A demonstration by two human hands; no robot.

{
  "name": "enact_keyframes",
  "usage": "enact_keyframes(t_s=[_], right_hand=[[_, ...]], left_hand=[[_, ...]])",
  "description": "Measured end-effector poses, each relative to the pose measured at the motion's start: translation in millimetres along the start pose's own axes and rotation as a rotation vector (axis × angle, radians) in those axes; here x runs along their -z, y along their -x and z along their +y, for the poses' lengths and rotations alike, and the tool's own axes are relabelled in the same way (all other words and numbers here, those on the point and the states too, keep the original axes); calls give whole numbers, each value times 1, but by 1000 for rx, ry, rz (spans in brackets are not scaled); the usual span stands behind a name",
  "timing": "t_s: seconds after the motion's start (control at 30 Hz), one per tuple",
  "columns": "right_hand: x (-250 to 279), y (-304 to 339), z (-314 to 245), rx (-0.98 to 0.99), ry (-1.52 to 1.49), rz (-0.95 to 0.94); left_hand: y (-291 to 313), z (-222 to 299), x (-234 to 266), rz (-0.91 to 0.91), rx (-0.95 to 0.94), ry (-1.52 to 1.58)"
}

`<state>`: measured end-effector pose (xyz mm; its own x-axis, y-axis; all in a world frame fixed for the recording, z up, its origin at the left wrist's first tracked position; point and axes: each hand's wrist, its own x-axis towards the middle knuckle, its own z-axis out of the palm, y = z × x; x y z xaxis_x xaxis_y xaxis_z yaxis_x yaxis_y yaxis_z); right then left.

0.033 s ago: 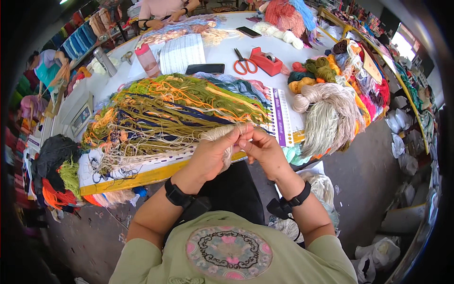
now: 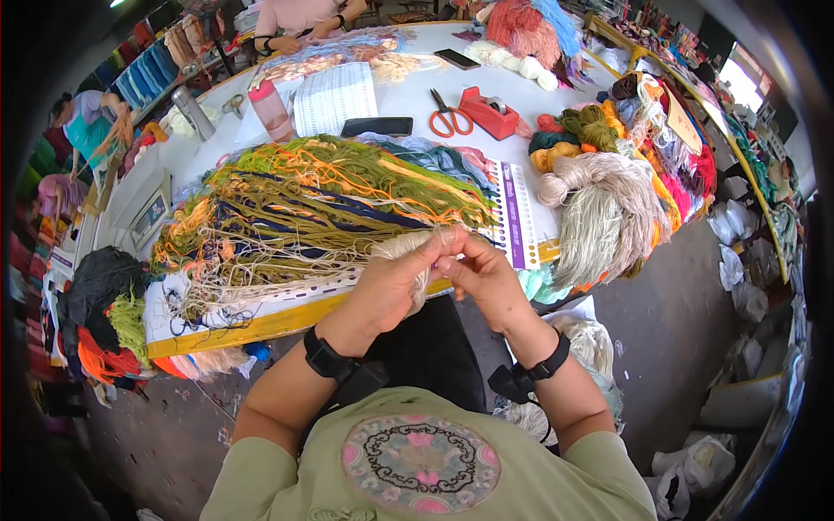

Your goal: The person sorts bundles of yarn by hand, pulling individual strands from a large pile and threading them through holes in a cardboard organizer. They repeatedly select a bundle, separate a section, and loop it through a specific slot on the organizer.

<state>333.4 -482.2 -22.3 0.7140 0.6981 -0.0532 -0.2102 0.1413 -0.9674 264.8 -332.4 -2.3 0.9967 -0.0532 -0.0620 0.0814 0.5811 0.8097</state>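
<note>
A cream skein of thread (image 2: pixel 401 247) is looped through my left hand (image 2: pixel 401 276), whose fingers are closed around it. Part of the skein hangs below that palm, over the table's front edge. My right hand (image 2: pixel 479 271) meets the left at the fingertips, thumb and forefinger pinched together; fine thread seems to run between them, though its ends are too small to make out. Just beyond both hands lies a wide spread of olive, orange and navy threads (image 2: pixel 330 195). A purple-and-white punched card (image 2: pixel 524 227) with thread holes sits right of the hands.
Orange-handled scissors (image 2: pixel 450 117), a red tape dispenser (image 2: pixel 488 115), a dark phone (image 2: pixel 377 127) and a pink bottle (image 2: pixel 271 111) stand farther back. Coloured skeins (image 2: pixel 608 208) pile at the right, black yarn (image 2: pixel 104 291) at the left corner. Another person's hands (image 2: pixel 304 36) work at the far side.
</note>
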Motion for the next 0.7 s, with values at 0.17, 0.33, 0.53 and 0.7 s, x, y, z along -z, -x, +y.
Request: enact_keyframes(t_s=[0.17, 0.33, 0.53, 0.7], right_hand=[[0, 2, 2, 96, 91, -28], [5, 5, -4, 36, -40, -14], [11, 10, 2, 85, -173, -7], [35, 17, -7, 279, -475, 169]], left_hand=[[-1, -2, -5, -7, -27, -165], [-4, -4, 2, 4, 9, 19], [-4, -1, 7, 62, -14, 143], [1, 17, 21, 215, -24, 28]])
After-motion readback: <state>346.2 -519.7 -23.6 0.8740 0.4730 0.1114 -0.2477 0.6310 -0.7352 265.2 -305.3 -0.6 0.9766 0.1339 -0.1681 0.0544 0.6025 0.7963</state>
